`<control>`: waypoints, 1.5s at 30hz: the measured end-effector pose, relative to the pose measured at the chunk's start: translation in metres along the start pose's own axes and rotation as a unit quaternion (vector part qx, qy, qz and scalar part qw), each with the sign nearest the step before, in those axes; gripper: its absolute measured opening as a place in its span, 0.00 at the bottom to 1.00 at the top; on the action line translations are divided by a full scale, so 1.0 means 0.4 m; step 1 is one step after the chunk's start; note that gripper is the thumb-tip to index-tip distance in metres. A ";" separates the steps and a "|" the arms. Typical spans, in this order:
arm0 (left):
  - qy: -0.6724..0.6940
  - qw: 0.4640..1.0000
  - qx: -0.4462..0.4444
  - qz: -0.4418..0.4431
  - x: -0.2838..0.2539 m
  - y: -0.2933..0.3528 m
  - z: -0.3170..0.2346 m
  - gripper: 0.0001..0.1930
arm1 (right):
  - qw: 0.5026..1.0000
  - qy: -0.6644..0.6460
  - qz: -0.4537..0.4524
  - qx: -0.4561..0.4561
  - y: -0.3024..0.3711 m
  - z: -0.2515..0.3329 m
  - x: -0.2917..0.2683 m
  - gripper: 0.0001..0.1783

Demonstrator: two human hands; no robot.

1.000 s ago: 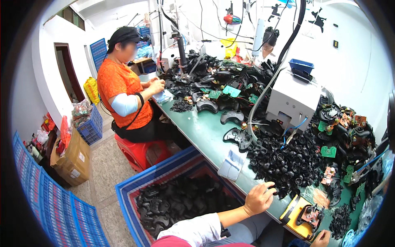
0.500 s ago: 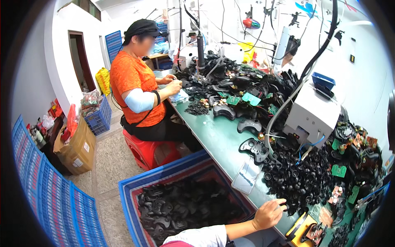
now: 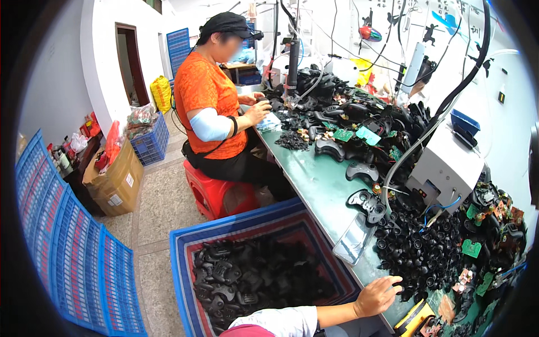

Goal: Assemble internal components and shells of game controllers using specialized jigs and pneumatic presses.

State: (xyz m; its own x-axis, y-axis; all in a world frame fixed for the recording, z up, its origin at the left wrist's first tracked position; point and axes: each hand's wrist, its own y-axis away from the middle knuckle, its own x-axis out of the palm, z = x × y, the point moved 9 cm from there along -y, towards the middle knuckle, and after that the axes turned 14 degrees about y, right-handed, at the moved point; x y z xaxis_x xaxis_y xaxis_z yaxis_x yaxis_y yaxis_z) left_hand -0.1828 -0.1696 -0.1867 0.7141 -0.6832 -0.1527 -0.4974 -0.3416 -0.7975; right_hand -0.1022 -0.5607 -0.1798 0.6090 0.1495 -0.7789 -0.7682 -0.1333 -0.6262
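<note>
The left hand (image 3: pixel 377 296) hangs over the near edge of the green surface (image 3: pixel 306 168), fingers curled toward the thumb; I cannot tell whether they pinch anything. The right hand is out of sight. Just beside the fingertips, at one o'clock, lies a heap of black caps (image 3: pixel 418 253). They look light, stiff and smooth, apt to roll; I'd pinch one by its rim. At four o'clock sits a yellow fixture (image 3: pixel 412 318), at eleven a flat glassy panel (image 3: pixel 352 238), probably easily cracked. Farther out, toward ten, a blue crate (image 3: pixel 236 221) holds black shells (image 3: pixel 224 272).
</note>
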 end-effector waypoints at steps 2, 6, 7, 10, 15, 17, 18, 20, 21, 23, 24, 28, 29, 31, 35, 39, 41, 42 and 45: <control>-0.004 1.000 0.000 -0.005 -0.011 -0.005 -0.005 0.15 | 0.999 -0.005 0.025 0.041 -0.008 0.035 -0.044 0.07; -0.019 1.000 0.007 -0.015 -0.027 -0.015 -0.014 0.14 | 0.989 0.132 0.073 -0.009 -0.004 0.028 -0.027 0.08; -0.028 0.999 0.013 -0.017 -0.033 -0.017 -0.022 0.14 | 0.993 0.087 0.075 -0.008 0.005 -0.025 0.025 0.10; -0.028 1.000 0.003 -0.007 -0.012 -0.008 0.006 0.14 | 0.994 0.048 -0.022 -0.100 0.013 0.019 0.023 0.09; -0.037 0.999 -0.002 -0.008 -0.015 -0.013 -0.013 0.14 | 0.997 0.064 -0.036 0.008 -0.006 0.053 -0.076 0.03; -0.048 0.999 0.006 -0.012 -0.020 -0.015 -0.016 0.13 | 0.998 0.064 -0.026 0.005 0.018 -0.001 -0.037 0.05; -0.053 0.998 0.009 -0.012 -0.021 -0.017 -0.018 0.13 | 0.998 0.059 -0.023 0.004 0.028 -0.025 -0.006 0.06; -0.044 0.999 -0.008 -0.005 -0.010 -0.011 -0.009 0.12 | 0.998 0.057 -0.015 0.003 0.033 -0.039 0.021 0.08; -0.046 0.999 -0.007 -0.004 -0.008 -0.012 -0.007 0.12 | 0.998 0.055 -0.015 0.004 0.030 -0.041 0.029 0.08; -0.047 0.999 -0.010 -0.004 -0.007 -0.010 -0.005 0.13 | 0.998 0.013 -0.066 -0.008 0.013 0.002 -0.018 0.09; -0.047 0.999 -0.011 -0.001 -0.007 -0.011 -0.005 0.13 | 0.998 0.012 -0.064 -0.007 0.011 0.008 -0.021 0.09; -0.055 0.998 0.004 -0.006 -0.015 -0.019 -0.019 0.14 | 0.998 0.028 -0.059 0.001 0.004 0.036 -0.048 0.08; -0.056 0.998 0.010 -0.007 -0.016 -0.021 -0.023 0.14 | 0.997 0.035 -0.068 -0.011 -0.001 0.056 -0.060 0.08; -0.060 0.998 0.004 0.000 -0.022 -0.018 -0.024 0.13 | 0.999 0.027 -0.032 0.011 -0.017 0.075 -0.070 0.08; -0.065 0.998 0.007 0.000 -0.031 -0.019 -0.029 0.12 | 0.998 0.012 -0.008 0.057 0.000 0.051 -0.063 0.10; -0.052 0.999 0.007 0.005 -0.021 -0.045 -0.025 0.13 | 0.991 -0.114 0.011 0.064 0.074 -0.154 0.138 0.04; -0.070 0.997 0.005 0.038 -0.002 -0.042 -0.012 0.13 | 0.992 -0.100 -0.015 0.079 0.047 -0.062 0.054 0.07; -0.071 0.997 0.004 0.042 0.001 -0.051 -0.012 0.13 | 0.987 -0.099 0.018 0.123 0.036 -0.050 0.039 0.04; -0.093 0.995 0.007 0.039 -0.003 -0.050 -0.009 0.13 | 0.989 -0.097 -0.016 0.108 -0.004 0.011 -0.006 0.04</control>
State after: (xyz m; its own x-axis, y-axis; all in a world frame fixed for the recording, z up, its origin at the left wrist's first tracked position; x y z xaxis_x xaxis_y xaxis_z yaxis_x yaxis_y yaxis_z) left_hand -0.1755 -0.1643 -0.1682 0.7524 -0.5760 -0.3195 -0.5499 -0.2824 -0.7860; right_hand -0.1036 -0.5564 -0.1769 0.6006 0.3381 -0.7246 -0.7862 0.0844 -0.6122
